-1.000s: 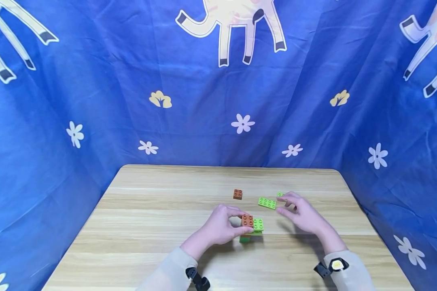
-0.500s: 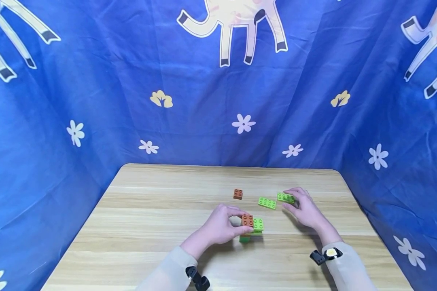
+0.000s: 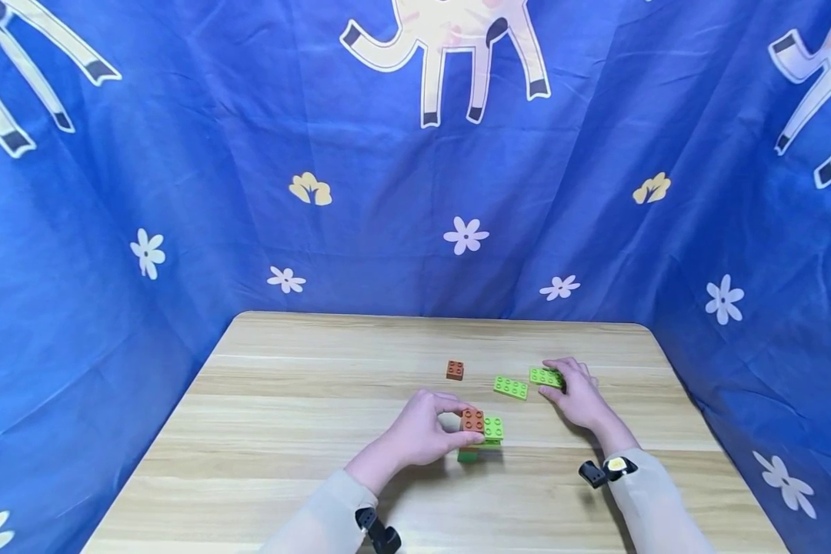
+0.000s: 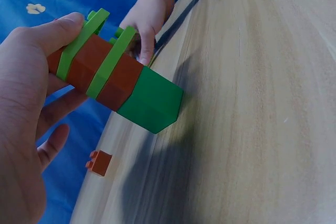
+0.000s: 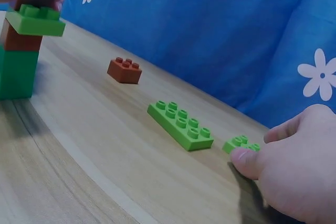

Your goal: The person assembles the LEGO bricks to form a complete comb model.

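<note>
Item: stack [image 3: 478, 425], 1 pc., upright on bench [image 3: 305, 423], a bit R of ctr. Dk-green base; brown bricks alt. w/ lt-green plates; brown on top. L hand [image 3: 425, 432] grips it nr top, fingers pinching uppermost brick.
Item: end plate [image 3: 542, 375], lt green, toward bench's R edge. R hand [image 3: 579, 398] has it, fingers narrow: thumb nr side, others far side.
Item: 8-stud plate [image 3: 510, 387], lt green, flat, just L of same, apart.
Item: loose brick [image 3: 455, 370], brown, studs up, betw. stack & bench's far edge.
</note>
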The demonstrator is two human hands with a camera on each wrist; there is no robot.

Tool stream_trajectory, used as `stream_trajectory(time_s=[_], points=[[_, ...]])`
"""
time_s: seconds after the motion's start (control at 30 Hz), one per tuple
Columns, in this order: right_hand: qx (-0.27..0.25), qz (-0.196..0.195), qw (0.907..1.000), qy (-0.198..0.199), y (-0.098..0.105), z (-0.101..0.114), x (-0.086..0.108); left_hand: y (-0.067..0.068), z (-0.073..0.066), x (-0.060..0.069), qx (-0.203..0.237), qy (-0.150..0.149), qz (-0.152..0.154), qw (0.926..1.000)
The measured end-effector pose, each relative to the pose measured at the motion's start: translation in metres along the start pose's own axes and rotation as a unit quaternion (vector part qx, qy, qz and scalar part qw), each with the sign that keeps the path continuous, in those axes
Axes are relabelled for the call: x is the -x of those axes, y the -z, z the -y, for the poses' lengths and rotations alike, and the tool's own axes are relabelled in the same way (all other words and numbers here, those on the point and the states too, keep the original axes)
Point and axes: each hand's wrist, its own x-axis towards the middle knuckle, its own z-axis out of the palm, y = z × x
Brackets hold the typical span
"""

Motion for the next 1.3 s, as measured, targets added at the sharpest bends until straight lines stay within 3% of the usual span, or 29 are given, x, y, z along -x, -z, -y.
stream_trajectory(time_s=[0.33,0.9,1.3], points=[[0.018,-0.009,0.9994,-0.027,-0.006,-0.007,-0.002,-0.001,0.000,0.001,0.007,-0.002,-0.001,1.0000],[0.003,-0.007,0.9998,-0.016,0.002,0.003,0.003,-0.001,0.000,0.001,-0.003,0.002,-0.002,1.0000],[-0.067,-0.007,0.9966,0.048,0.011,0.032,0.007,-0.001,-0.001,0.002,0.002,-0.003,-0.004,1.0000]])
